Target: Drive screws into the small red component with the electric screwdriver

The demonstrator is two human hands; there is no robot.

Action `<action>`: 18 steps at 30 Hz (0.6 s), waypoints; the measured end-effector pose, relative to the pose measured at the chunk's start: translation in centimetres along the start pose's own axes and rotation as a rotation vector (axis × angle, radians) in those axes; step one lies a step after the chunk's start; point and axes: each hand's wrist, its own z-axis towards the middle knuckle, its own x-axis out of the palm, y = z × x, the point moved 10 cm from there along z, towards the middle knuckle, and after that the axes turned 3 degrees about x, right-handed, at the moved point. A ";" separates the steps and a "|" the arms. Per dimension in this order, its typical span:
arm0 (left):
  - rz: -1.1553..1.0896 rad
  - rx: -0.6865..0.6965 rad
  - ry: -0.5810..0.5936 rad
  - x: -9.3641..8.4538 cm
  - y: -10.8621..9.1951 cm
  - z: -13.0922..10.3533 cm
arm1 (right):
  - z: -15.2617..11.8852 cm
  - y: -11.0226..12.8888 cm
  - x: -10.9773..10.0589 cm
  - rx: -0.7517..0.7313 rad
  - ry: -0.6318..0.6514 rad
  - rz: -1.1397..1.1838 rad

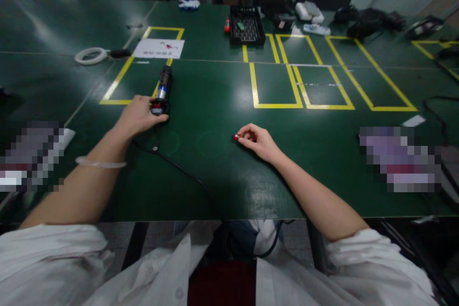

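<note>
At the left, my left hand [140, 115] is closed around the near end of a dark cylindrical tool [164, 85] with a blue band and a silver section. The tool lies on the green table [201, 162], pointing away from me, and a black cable runs from near it toward the front edge. My right hand [258, 142] is pinched on a small red piece [235, 137] near the middle of the table. The piece is too small to make out in detail.
A white sheet [158, 49] and a coiled white cable [91, 56] lie at the back left. A black tray [247, 26] with a green item stands at the back, beside a red object [227, 26]. Yellow tape outlines mark the table. Blurred objects lie at both sides.
</note>
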 end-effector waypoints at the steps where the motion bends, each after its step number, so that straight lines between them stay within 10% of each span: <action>1: 0.039 -0.024 0.021 0.4 -1.3 -0.4 | 0.0 0.0 0.0 0.001 -0.002 0.005; 11: 0.026 0.153 0.087 2.9 -16.9 -4.4 | -0.3 1.0 -0.1 -0.067 -0.031 -0.010; 18: -0.013 0.297 0.066 3.8 -22.9 -6.5 | -0.7 2.2 -0.1 -0.213 -0.055 -0.258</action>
